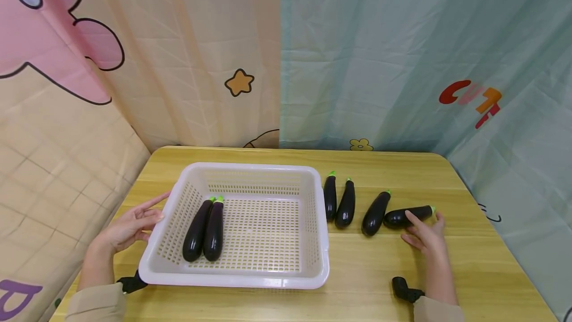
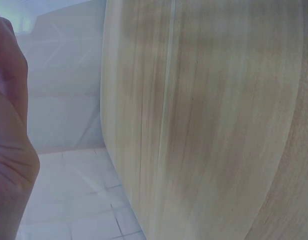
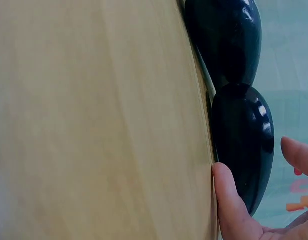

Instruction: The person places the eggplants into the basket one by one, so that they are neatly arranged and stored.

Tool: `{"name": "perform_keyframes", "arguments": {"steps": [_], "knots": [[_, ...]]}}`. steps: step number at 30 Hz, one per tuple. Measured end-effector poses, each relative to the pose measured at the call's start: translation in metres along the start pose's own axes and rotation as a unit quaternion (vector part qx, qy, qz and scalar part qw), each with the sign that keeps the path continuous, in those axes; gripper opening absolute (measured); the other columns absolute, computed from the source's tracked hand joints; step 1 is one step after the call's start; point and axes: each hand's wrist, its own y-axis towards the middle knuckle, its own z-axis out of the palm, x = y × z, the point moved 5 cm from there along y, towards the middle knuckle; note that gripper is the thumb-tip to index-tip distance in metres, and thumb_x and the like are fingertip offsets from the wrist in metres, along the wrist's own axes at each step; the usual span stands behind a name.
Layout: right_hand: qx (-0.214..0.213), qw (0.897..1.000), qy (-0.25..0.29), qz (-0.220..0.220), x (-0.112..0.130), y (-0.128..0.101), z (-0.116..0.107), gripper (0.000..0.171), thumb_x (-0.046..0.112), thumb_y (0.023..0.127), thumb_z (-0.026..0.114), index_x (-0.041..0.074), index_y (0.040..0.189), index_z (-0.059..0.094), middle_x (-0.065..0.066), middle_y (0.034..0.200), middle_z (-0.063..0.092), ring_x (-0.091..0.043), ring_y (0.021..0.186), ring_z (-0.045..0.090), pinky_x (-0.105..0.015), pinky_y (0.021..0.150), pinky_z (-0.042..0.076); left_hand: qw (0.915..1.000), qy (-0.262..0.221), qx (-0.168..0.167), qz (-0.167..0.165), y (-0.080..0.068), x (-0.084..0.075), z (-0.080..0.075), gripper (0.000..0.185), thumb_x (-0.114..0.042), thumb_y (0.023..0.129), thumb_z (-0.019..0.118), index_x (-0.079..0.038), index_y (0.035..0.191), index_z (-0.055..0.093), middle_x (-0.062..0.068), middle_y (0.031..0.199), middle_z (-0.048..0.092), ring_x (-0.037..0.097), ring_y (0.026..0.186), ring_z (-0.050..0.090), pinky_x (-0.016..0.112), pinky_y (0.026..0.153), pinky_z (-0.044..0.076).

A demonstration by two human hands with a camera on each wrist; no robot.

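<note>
The left hand (image 1: 129, 227) rested flat, fingers straight, against the white basket (image 1: 250, 282). Two eggplants (image 1: 205, 230) already lay inside. Four more waited on the surface (image 1: 366, 282). The right hand (image 1: 426, 235) had loose fingers touching the rightmost eggplant (image 1: 408, 216), not gripping it.

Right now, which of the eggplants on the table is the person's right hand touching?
The rightmost eggplant, lying crosswise with its green stem pointing right. The right hand has its fingers on it; the other three loose ones lie untouched nearer the basket.
</note>
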Motion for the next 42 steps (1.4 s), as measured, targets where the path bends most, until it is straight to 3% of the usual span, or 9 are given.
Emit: {"name": "perform_keyframes", "arguments": {"steps": [10, 16, 27, 37, 42], "knots": [[-0.004, 0.999, -0.034, -0.022, 0.001, 0.001, 0.007, 0.103, 0.028, 0.088, 0.058, 0.020, 0.138, -0.032, -0.031, 0.146, 0.003, -0.007, 0.064, 0.057, -0.027, 0.065, 0.056, 1.0000, 0.002, 0.000, 0.000, 0.000, 0.000, 0.001, 0.059, 0.007, 0.096, 0.032, -0.035, 0.137, 0.040, -0.001, 0.100, 0.065, 0.016, 0.090, 0.064, 0.036, 0.066, 0.056], [0.009, 0.999, -0.030, -0.021, 0.001, 0.001, 0.009, 0.101, 0.025, 0.089, 0.056, 0.026, 0.136, -0.034, -0.030, 0.146, -0.001, -0.009, 0.060, 0.060, -0.026, 0.063, 0.056, 1.0000, -0.004, 0.004, 0.002, 0.000, 0.000, 0.002, 0.059, 0.007, 0.096, 0.032, -0.034, 0.137, 0.040, 0.000, 0.100, 0.065, 0.016, 0.090, 0.064, 0.035, 0.066, 0.056], [0.035, 0.999, -0.031, -0.011, 0.000, 0.004, 0.012, 0.092, 0.022, 0.090, 0.054, 0.025, 0.142, -0.022, -0.029, 0.147, -0.004, -0.010, 0.064, 0.060, -0.028, 0.067, 0.056, 0.9999, -0.011, 0.011, 0.004, 0.000, 0.000, 0.002, 0.059, 0.007, 0.096, 0.031, -0.033, 0.138, 0.039, 0.000, 0.100, 0.065, 0.016, 0.091, 0.064, 0.035, 0.067, 0.056], [0.039, 0.998, -0.045, -0.021, -0.002, 0.005, 0.012, 0.087, 0.020, 0.090, 0.053, 0.020, 0.145, -0.014, -0.030, 0.144, 0.007, -0.010, 0.064, 0.061, -0.027, 0.066, 0.056, 0.9998, -0.011, 0.015, 0.007, 0.000, 0.001, 0.001, 0.059, 0.007, 0.096, 0.030, -0.033, 0.138, 0.039, 0.000, 0.101, 0.065, 0.016, 0.092, 0.064, 0.035, 0.067, 0.056], [0.043, 0.998, -0.049, -0.017, -0.003, 0.005, 0.012, 0.086, 0.020, 0.090, 0.053, 0.020, 0.146, -0.012, -0.028, 0.146, 0.004, -0.010, 0.064, 0.061, -0.026, 0.065, 0.056, 0.9998, -0.011, 0.015, 0.007, 0.000, 0.001, 0.000, 0.059, 0.007, 0.096, 0.030, -0.033, 0.138, 0.039, 0.000, 0.102, 0.065, 0.016, 0.093, 0.064, 0.036, 0.068, 0.055]]}}
